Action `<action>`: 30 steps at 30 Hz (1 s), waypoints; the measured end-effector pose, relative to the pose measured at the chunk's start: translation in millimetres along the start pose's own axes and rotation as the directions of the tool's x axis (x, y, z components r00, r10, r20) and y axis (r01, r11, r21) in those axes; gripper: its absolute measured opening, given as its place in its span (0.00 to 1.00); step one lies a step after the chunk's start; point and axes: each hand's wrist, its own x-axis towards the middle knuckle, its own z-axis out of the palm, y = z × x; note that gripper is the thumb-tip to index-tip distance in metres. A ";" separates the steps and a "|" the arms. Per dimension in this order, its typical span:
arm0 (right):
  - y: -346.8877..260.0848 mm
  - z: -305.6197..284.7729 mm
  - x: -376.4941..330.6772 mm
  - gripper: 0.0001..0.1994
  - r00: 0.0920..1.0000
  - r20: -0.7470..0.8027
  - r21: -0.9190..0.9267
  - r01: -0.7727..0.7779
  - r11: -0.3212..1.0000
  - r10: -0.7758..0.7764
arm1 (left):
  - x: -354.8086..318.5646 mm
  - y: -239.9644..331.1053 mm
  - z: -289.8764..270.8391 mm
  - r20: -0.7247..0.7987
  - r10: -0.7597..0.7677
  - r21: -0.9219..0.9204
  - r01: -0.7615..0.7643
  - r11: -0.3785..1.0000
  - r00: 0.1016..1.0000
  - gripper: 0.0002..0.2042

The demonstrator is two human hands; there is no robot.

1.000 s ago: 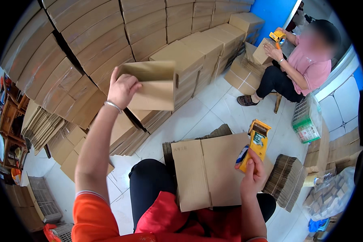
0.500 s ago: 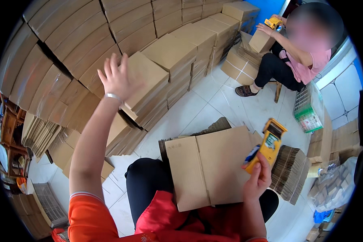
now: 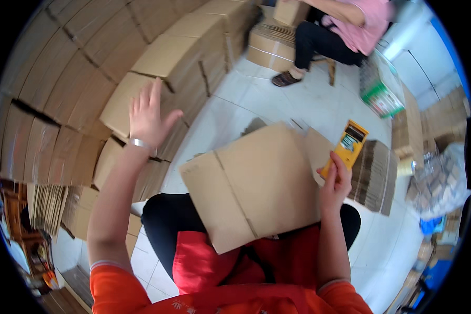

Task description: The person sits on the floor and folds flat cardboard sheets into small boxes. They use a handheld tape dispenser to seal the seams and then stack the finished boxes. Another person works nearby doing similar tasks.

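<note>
My left hand [image 3: 149,119] is raised with fingers stretched, in front of the stacked cartons on the left; it holds nothing. In my right hand [image 3: 336,184] is a yellow tape dispenser [image 3: 349,146], gripped near its lower end and tilted up. A brown cardboard carton [image 3: 256,183] lies tilted over my lap, a seam running down its upper face. Its right edge is close to my right wrist. Part of a flap [image 3: 320,149] shows behind it, beside the dispenser.
Stacked cartons [image 3: 167,55] form a wall along the left and back. Bundled flat cardboard [image 3: 374,172] stands right of my knee. A co-worker in a pink shirt [image 3: 350,26] sits at the far right, near a white-and-green basket [image 3: 379,89]. A clear bag [image 3: 439,183] lies at right.
The view has shifted, so the surroundings sit higher and further left. The carton on my lap has turned and tilted. My left hand stays raised and my right still holds the tape dispenser.
</note>
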 end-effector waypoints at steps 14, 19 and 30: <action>48.3 0.0 -14.5 0.10 0.999 -0.034 -0.294 0.018 0.956 -0.030 | -63.2 137.1 -15.4 0.674 -0.038 -0.186 0.219 0.958 0.738 0.30; 41.3 3.4 -19.7 0.10 0.996 -0.082 -0.339 0.012 0.941 -0.042 | -81.1 146.7 -26.0 0.577 -0.089 -0.147 0.211 0.966 0.812 0.26; -6.6 -68.2 9.9 0.12 0.956 -0.235 0.090 0.200 0.976 -0.174 | -49.3 183.2 -217.8 0.082 0.286 -0.590 -0.185 0.786 0.955 0.06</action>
